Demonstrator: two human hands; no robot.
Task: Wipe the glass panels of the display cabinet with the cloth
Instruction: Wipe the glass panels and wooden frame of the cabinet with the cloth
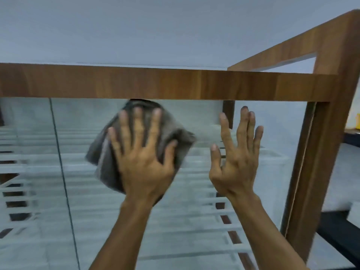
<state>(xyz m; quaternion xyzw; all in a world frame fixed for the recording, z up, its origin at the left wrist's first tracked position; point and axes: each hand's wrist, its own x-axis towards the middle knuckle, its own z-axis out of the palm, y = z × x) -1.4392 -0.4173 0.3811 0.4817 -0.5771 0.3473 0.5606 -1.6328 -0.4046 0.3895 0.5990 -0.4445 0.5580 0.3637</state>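
A folded grey cloth [101,152] lies flat against the front glass panel [81,221] of the display cabinet, just under its wooden top rail [175,85]. My left hand [143,162] presses on the cloth with fingers spread wide, so most of the cloth's middle is hidden. My right hand [236,158] is to the right of the cloth, fingers apart and pointing up, palm toward the glass, holding nothing. The picture is blurred around the cloth.
A dark vertical seam [62,172] between glass panes runs down the left. The wooden right post [319,172] and a side rail [292,45] frame the cabinet. White slatted shelves [194,221] show behind the glass. A yellow object [357,121] sits at the far right.
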